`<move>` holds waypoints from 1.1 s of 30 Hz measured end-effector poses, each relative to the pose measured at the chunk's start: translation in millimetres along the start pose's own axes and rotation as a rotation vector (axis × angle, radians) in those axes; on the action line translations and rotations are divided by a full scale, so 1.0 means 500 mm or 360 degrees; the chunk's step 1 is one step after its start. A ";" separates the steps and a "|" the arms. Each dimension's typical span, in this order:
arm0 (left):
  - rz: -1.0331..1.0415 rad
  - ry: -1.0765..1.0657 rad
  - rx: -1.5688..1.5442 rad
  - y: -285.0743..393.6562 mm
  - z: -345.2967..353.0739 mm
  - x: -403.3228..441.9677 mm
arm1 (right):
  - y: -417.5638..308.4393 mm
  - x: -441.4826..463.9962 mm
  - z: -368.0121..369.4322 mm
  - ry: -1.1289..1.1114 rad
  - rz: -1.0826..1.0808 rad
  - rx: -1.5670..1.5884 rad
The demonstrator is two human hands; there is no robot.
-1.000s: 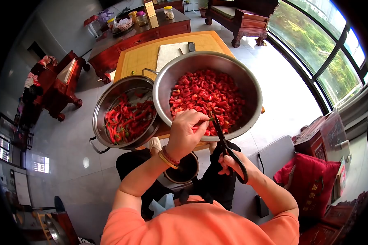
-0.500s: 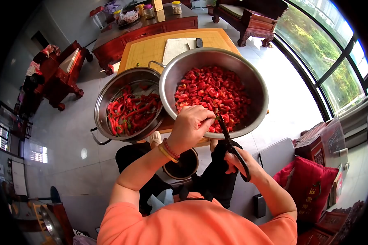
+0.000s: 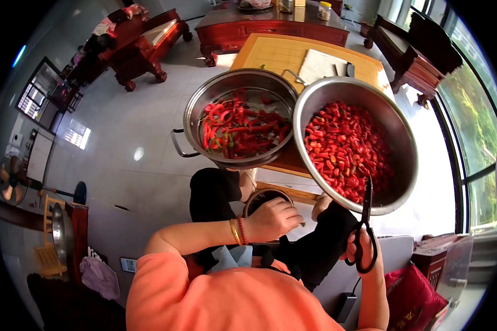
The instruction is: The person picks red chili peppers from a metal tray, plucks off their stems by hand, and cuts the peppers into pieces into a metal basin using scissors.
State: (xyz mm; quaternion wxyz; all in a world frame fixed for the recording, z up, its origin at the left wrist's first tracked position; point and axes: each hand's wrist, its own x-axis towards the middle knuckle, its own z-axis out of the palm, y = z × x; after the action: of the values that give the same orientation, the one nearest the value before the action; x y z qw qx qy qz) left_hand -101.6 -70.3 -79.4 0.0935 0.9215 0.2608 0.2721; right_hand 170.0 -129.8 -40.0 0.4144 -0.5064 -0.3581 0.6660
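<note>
My right hand (image 3: 361, 248) grips black-handled scissors (image 3: 366, 220), their blades pointing up over the near rim of a wide metal bowl (image 3: 406, 146). Chopped red chilies (image 3: 345, 146) fill the bottom of this bowl. My left hand (image 3: 274, 219) hangs low above a dark round bin (image 3: 258, 202) between my legs. Its fingers are closed, with a small greenish chili stem (image 3: 302, 224) showing at the tips. To the left of the bowl, a two-handled steel pot (image 3: 195, 113) contains whole red chilies (image 3: 232, 124), some with green stems.
Both vessels rest on a yellow wooden table (image 3: 259, 52). Behind them lies a pale sheet (image 3: 315, 65) with a dark-handled object (image 3: 350, 69). A red cushion (image 3: 414, 298) is at my right, and carved wooden furniture (image 3: 143, 49) stands farther back.
My left hand has dropped from the bowl's near edge down to the bin. The scissors have turned more upright and parted from the left hand. My view has swung left.
</note>
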 end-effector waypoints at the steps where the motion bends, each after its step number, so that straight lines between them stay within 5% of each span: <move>1: -0.0017 -0.0064 0.0042 -0.006 0.009 -0.021 | 0.000 0.000 0.002 -0.0005 -0.0017 0.0020; 6: -0.0080 -0.0135 0.0003 -0.057 -0.064 -0.027 | -0.008 0.000 0.017 -0.0009 -0.0103 0.0028; 10: -0.0202 0.0216 0.0088 -0.165 -0.200 0.065 | -0.013 0.001 0.023 -0.0018 -0.0121 0.0036; 12: -0.0608 0.0217 0.0000 -0.244 -0.228 0.105 | -0.011 -0.003 0.023 -0.0021 -0.0117 0.0050; 19: -0.0943 -0.0515 0.0639 -0.475 -0.143 0.144 | 0.002 -0.020 0.009 0.0020 -0.0108 0.0101; 22: -0.1085 -0.0614 0.0677 -0.506 -0.119 0.150 | 0.000 -0.028 0.001 0.0013 -0.0098 0.0141; 26: -0.0871 -0.0281 0.0527 -0.488 -0.142 0.147 | -0.009 -0.031 -0.012 0.0021 -0.0092 0.0131; 30: -0.0638 0.0108 0.0526 -0.356 -0.222 0.177 | -0.048 -0.036 -0.036 0.0227 -0.0108 -0.0498; 33: -0.0350 0.0222 0.0484 -0.226 -0.263 0.209 | -0.104 -0.029 -0.034 0.0474 -0.0427 -0.1585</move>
State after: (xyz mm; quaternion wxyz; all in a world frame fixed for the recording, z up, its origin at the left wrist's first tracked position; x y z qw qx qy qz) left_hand -147.9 84.8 42.1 -0.0358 0.8699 0.4039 0.2808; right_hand 198.5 -121.2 8.1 0.2520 -0.6805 -0.6296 0.2776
